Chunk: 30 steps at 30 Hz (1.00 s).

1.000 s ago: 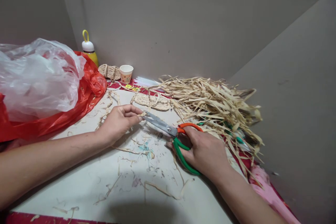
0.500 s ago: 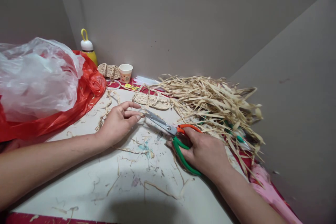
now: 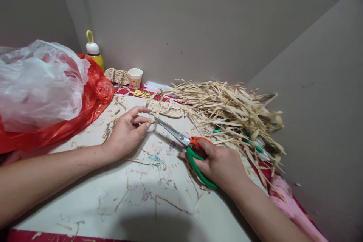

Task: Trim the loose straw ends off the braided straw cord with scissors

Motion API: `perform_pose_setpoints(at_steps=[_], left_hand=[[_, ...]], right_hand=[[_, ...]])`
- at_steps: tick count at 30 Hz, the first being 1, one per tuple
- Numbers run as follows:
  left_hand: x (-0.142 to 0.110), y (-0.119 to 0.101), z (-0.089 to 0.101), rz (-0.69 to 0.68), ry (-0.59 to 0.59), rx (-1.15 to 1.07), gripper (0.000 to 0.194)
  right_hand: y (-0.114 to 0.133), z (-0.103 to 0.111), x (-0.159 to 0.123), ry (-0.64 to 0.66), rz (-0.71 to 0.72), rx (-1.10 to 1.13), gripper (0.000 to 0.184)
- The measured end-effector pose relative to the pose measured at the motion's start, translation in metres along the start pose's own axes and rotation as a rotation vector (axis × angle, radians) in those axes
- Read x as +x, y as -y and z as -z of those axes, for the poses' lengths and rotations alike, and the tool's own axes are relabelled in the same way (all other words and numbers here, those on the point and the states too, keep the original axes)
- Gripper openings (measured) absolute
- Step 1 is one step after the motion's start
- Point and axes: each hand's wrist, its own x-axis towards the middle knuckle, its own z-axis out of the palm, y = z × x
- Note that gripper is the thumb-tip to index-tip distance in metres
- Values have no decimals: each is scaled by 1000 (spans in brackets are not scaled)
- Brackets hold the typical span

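Note:
My right hand is closed round the scissors, which have one orange and one green handle. Their blades point up and left, the tips by the fingertips of my left hand. That hand is pinched, with a small pale bit of straw strand showing at its thumb tip; most of the strand is hidden. Just beyond the fingers lies a small woven straw sandal with loops on top. A braided straw cord lies partly behind my left hand.
A big heap of dry straw lies at the right. At the left are a clear plastic bag and a red bag. Along the wall stand a yellow bottle, another woven sole and a paper cup. Straw scraps litter the white board.
My hands stay almost where they were. The scissor blades have shifted slightly at the left fingertips, and the view has moved a little.

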Motion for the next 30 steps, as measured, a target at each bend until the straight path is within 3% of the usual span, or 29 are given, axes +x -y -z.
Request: perform_pose_setpoints(at_steps=[11, 21, 30], left_hand=[[0, -1, 0, -19, -10, 32, 28], [-2, 2, 0, -64, -7, 65, 31], [-4, -2, 1, -114, -40, 201, 30]], right_hand=[[-3, 1, 1, 35, -51, -34, 54], [-2, 10, 5, 101, 6, -68, 38], [3, 12, 6, 81, 1, -125, 39]])
